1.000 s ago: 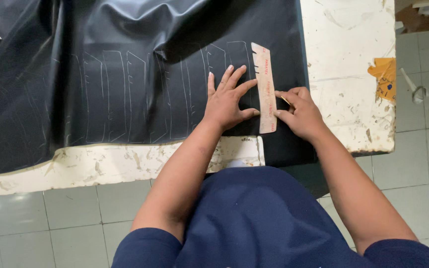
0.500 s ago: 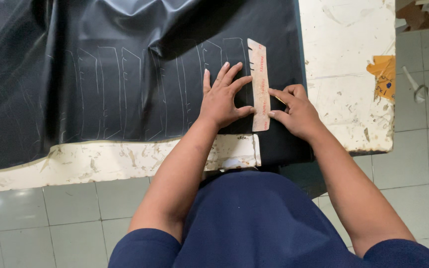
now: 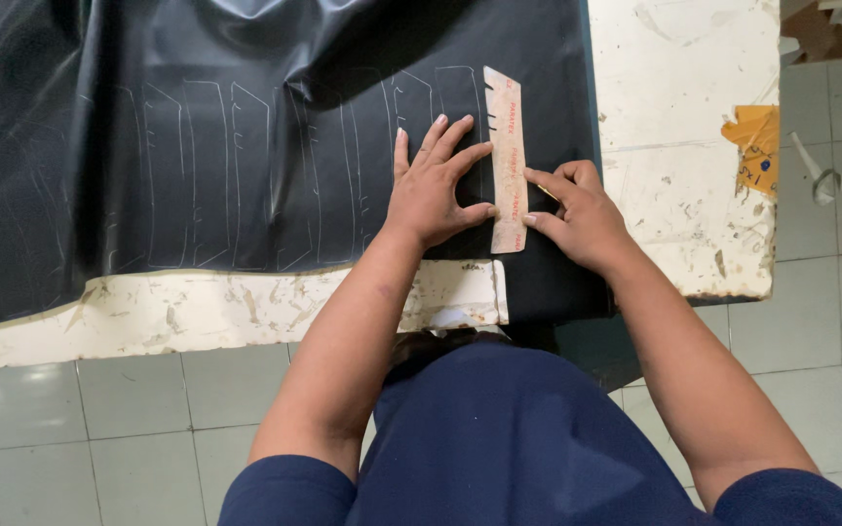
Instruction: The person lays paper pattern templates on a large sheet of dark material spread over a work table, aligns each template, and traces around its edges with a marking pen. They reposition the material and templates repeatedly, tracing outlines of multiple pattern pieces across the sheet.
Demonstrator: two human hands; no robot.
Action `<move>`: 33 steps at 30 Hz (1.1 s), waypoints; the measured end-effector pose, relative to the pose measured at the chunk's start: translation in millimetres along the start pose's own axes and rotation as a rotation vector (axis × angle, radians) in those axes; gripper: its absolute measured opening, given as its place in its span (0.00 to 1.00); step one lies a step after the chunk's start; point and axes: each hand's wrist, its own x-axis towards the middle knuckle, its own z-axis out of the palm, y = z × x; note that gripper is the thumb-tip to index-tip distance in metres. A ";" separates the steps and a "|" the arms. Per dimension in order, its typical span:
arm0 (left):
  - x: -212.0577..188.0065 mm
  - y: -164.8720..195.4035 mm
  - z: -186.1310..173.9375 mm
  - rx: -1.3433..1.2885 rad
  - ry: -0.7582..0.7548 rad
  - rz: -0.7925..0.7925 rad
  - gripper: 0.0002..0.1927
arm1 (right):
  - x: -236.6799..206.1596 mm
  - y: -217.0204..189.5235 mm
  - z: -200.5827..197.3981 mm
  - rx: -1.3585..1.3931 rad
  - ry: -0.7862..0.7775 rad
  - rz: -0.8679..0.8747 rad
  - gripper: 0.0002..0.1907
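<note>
The cardboard template (image 3: 507, 159) has slid upward on the black sheet (image 3: 197, 146); the left hand (image 3: 436, 185) presses it flat, fingers spread, while the right hand (image 3: 577, 209) pinches something thin beside it.

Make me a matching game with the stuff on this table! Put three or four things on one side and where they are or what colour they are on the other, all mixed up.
Things:
1. cardboard template
2. black sheet
3. left hand
4. yellow paper scrap

Descriptions:
A. pressed flat beside the strip's left edge
B. covered in pale traced outlines
C. stuck on the white table at the far right
D. long tan strip with notched edges

Pairs: 1-D, 2-B, 3-A, 4-C
</note>
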 end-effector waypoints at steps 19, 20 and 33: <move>19.3 2.6 23.4 -0.001 0.008 0.010 0.44 | 12.5 26.3 0.3 -0.005 0.001 0.005 0.31; 20.0 5.8 24.4 -0.003 0.001 0.002 0.44 | 11.0 28.5 -1.6 -0.001 0.001 0.004 0.31; 26.7 37.6 9.2 0.029 -0.012 0.004 0.44 | 0.4 32.4 -32.7 -0.021 0.052 -0.077 0.31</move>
